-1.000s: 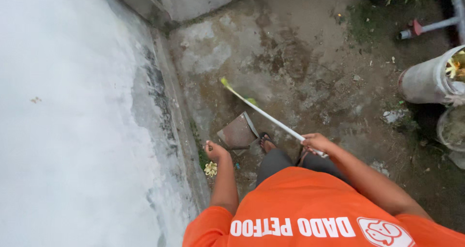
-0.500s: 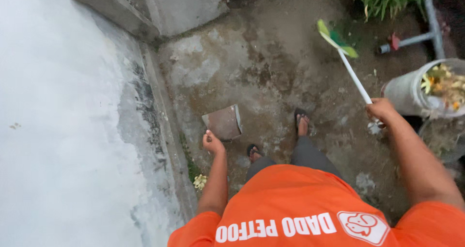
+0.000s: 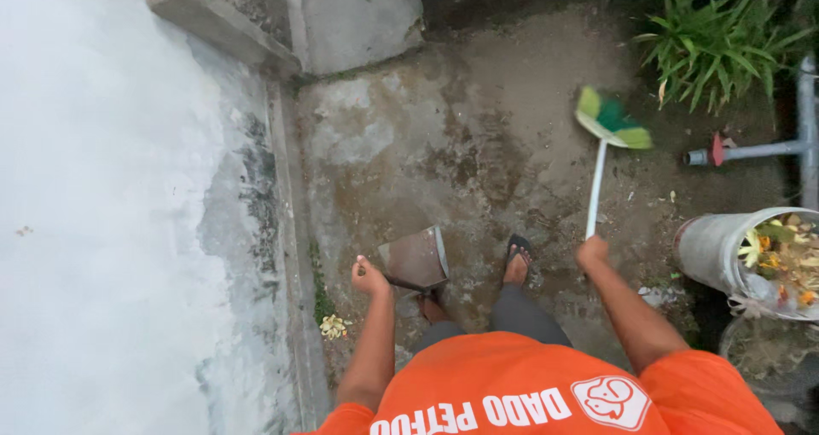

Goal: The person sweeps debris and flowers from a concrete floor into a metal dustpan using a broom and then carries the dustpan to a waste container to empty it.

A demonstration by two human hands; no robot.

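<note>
1. Head view: the person is standing on a stained concrete floor (image 3: 478,136), and the dustpan (image 3: 415,258) is sitting low over that floor, just in front of the feet; it serves as the landmark here.
2. The left hand (image 3: 369,277) is closing its fingers around the dustpan's dark handle, touching the pan's near left corner.
3. The right hand (image 3: 591,252) is gripping the lower end of the broom's white stick, well to the right of the dustpan, with the fingers wrapped around it.
4. The broom (image 3: 595,183) is standing nearly upright, and its green and yellow head is hanging up and to the right of the dustpan, apart from it.
5. A foot in a dark sandal (image 3: 516,260) is resting just right of the dustpan, between it and the broom stick.
6. A grey bucket (image 3: 712,249) holding yellow and orange scraps is lying far right of the dustpan, past the right hand.
7. A small yellow flower (image 3: 331,326) is lying below and left of the dustpan, beside the pale raised slab (image 3: 111,230).
8. A green plant (image 3: 717,47) is growing far up and right of the dustpan, above a grey pipe (image 3: 755,151).
</note>
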